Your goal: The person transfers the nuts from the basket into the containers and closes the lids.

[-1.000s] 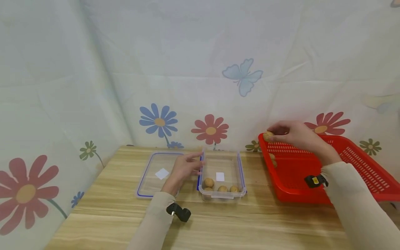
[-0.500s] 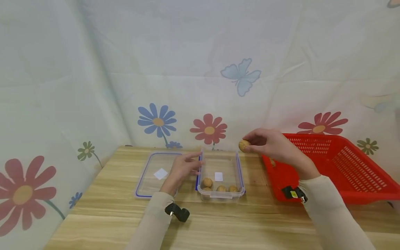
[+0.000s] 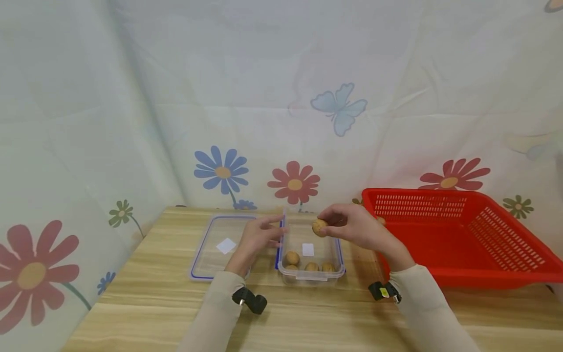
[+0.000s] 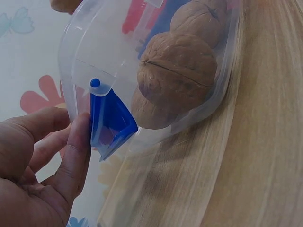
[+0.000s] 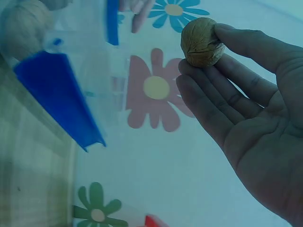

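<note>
My right hand point(image 3: 358, 227) pinches a walnut point(image 3: 319, 227) between thumb and fingertips. It is held above the far right part of a clear plastic container point(image 3: 334, 239) with blue side latches. Several walnuts point(image 3: 292, 258) lie inside, gathered at the near end. From the left, my left hand point(image 3: 257, 239) touches the container's left wall with fairly straight fingers. Close up in the left wrist view, those fingertips meet the wall beside a hanging blue latch point(image 4: 111, 125). In the right wrist view, the held walnut point(image 5: 202, 42) sits apart from the container.
A clear lid point(image 3: 211, 249) with a blue seal lies flat left of the container. On the right stands a red plastic basket point(image 3: 440, 274), with a walnut point(image 3: 380, 221) just visible by its left wall. A flower-printed cloth point(image 3: 246, 98) hangs behind the wooden table point(image 3: 145, 303).
The right hand has carried the walnut from the red basket's left rim leftward and down to above the container. My left hand stays at the container's left wall.
</note>
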The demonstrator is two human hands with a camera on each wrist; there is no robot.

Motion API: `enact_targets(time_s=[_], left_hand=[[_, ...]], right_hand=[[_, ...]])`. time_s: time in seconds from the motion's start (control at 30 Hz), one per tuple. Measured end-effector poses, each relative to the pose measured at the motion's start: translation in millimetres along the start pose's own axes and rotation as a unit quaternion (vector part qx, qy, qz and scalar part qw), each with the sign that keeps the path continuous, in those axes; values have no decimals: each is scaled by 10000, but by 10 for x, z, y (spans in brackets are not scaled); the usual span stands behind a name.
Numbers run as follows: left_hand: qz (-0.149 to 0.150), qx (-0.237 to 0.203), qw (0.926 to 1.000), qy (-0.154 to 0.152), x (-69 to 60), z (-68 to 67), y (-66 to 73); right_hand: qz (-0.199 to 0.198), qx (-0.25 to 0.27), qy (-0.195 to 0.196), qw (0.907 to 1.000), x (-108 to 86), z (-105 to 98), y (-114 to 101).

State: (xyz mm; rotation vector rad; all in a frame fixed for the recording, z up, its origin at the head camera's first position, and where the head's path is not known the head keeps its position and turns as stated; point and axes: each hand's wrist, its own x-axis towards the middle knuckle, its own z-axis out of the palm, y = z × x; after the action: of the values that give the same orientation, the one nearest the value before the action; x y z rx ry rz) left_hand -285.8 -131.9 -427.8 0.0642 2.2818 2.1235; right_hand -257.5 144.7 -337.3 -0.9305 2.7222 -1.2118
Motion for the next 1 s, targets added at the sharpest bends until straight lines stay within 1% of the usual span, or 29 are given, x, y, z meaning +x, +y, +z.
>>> enact_targets(time_s=[0.23, 0.47, 0.63, 0.83, 1.0], left_hand=[[25, -17, 10000, -3, 12, 24, -17], [68, 65, 10000, 18, 6, 11, -10], [-7, 145, 9999, 59, -7, -4, -7], [-23, 135, 9999, 34, -6, -2, -7], [55, 122, 9999, -3, -2, 9, 2]], right_hand=[[11, -31, -146, 9999, 41, 163, 136], [189, -106, -216, 9995, 96, 293, 219], [-10, -305, -396, 9987, 153, 399, 274], [68, -291, -733, 9969, 165, 518, 282], [-124, -581, -703, 9958, 176, 590, 306]])
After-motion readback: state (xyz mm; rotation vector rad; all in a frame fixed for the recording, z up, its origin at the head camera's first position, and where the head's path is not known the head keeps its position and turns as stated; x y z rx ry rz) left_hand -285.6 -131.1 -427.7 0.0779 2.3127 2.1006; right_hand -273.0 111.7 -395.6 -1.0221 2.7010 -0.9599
